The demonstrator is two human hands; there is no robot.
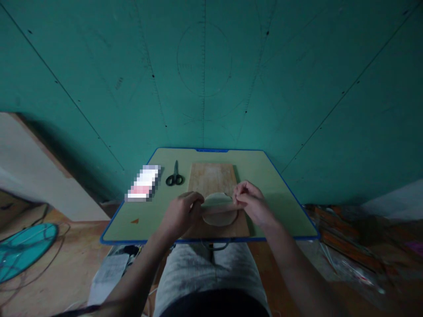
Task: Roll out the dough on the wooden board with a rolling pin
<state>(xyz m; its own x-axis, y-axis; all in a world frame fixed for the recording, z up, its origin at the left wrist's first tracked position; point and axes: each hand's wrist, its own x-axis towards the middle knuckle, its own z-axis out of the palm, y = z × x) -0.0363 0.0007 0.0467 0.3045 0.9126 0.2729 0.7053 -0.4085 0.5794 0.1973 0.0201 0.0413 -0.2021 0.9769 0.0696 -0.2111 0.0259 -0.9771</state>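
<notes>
A flat, pale round of dough lies on the lower half of a wooden cutting board. Across the middle of the dough runs a rolling pin, roughly level from side to side. My left hand is closed around the pin's left end, with the fingers curled. At the other end, my right hand is closed on the pin, its thumb and fingers bent together. Both hands hide the tips of the pin. The dough reaches beyond the pin on its near and far sides.
Black-handled scissors lie left of the board on the blue-edged table. A blurred-out rectangular object is farther left, with a small brown triangle nearer. A green wall rises behind. My legs are under the near edge.
</notes>
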